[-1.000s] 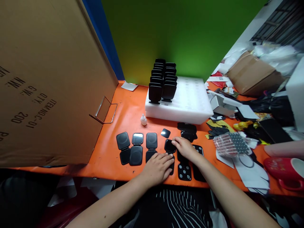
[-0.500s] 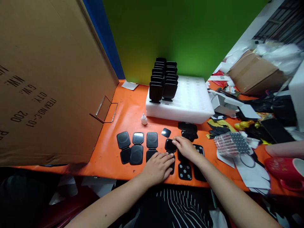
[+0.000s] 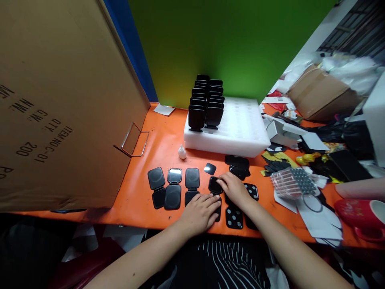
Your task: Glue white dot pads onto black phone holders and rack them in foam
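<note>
My left hand lies flat with its fingers spread over the lower half of a black hinged two-panel piece. Against the right edge of that piece's upper panel, my right hand has its fingertips drawn together; whether they pinch anything is hidden. To the left lie similar hinged pieces: one with a round mark, one with a shiny panel and a tilted one. A loose shiny square plate rests just beyond. Black panels with grey dots lie partly under my right forearm.
A white foam block holds two rows of upright black pieces. Nearby stand a small white bottle, stacked black sheets and a bent wire frame. A large carton walls the left; a red mug stands right.
The view has shifted very slightly. My right fingertips have moved a little along the upper panel's edge; my left hand stays in place.
</note>
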Demonstrator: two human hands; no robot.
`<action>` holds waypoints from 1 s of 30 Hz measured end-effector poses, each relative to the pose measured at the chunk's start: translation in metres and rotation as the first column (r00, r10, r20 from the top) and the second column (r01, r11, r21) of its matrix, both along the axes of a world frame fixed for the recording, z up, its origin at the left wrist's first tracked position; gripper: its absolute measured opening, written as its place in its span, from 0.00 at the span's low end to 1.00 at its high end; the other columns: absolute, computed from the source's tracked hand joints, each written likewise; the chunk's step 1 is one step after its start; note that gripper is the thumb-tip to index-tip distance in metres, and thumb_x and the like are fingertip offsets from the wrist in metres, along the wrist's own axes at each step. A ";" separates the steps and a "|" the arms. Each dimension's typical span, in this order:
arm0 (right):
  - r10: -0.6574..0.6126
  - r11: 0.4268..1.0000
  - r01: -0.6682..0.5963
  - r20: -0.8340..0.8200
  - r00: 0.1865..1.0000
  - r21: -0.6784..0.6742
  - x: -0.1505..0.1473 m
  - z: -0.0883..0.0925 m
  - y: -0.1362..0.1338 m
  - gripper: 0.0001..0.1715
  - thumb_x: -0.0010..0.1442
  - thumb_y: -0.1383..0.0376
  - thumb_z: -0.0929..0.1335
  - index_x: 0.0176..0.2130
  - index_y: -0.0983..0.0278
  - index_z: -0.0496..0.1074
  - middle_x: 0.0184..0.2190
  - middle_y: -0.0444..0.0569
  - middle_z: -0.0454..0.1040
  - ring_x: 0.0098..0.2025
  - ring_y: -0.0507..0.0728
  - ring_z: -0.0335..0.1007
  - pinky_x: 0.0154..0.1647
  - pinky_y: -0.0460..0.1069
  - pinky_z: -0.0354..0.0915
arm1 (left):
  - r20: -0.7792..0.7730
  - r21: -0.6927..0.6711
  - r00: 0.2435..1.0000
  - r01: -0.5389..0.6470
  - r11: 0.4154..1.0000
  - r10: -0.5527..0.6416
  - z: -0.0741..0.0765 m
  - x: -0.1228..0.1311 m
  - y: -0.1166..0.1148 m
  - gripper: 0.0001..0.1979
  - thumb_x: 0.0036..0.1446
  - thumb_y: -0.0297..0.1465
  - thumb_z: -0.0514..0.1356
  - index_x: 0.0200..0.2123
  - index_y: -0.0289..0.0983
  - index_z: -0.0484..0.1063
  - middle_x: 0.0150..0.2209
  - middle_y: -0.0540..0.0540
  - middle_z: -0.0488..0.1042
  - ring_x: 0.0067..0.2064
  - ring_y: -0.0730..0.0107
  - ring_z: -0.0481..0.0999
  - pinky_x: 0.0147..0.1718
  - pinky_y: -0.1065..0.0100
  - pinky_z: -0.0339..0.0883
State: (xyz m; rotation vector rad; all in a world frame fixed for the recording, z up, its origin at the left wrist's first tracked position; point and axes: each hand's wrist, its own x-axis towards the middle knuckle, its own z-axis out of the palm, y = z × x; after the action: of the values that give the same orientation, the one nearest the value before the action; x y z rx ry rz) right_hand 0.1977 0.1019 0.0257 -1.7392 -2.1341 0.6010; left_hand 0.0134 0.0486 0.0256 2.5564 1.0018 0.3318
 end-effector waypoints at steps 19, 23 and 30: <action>0.004 0.970 0.078 0.336 0.942 -0.232 -0.031 0.022 0.077 0.30 0.39 0.51 0.73 0.38 0.66 0.68 0.41 0.58 0.68 0.44 0.64 0.65 0.39 0.52 0.60 | -0.003 0.027 1.000 -0.014 1.000 0.014 -0.001 0.001 -0.001 0.18 0.58 0.37 0.51 0.53 0.44 0.61 0.54 0.50 0.63 0.53 0.66 0.61 0.51 0.62 0.53; -0.026 0.965 0.112 0.337 0.941 -0.236 -0.037 0.021 0.077 0.31 0.38 0.55 0.74 0.40 0.66 0.67 0.40 0.59 0.69 0.42 0.63 0.67 0.37 0.51 0.60 | 0.005 0.034 1.000 -0.006 0.999 0.006 -0.001 0.001 -0.001 0.19 0.58 0.36 0.51 0.53 0.43 0.61 0.55 0.50 0.62 0.53 0.65 0.61 0.51 0.60 0.52; -0.034 0.994 0.055 0.219 0.975 -0.094 -0.021 0.048 0.054 0.11 0.56 0.61 0.63 0.35 0.63 0.72 0.37 0.52 0.69 0.40 0.56 0.66 0.39 0.47 0.57 | 0.013 0.050 1.000 0.005 0.999 -0.006 -0.004 0.001 -0.002 0.19 0.58 0.34 0.51 0.53 0.42 0.60 0.55 0.49 0.62 0.53 0.63 0.61 0.51 0.59 0.52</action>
State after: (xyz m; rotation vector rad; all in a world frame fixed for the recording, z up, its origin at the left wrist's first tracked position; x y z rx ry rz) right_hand 0.1765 0.1557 0.0740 -1.9834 -2.2356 0.5354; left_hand 0.0142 0.0464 0.0212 2.5971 0.9934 0.3763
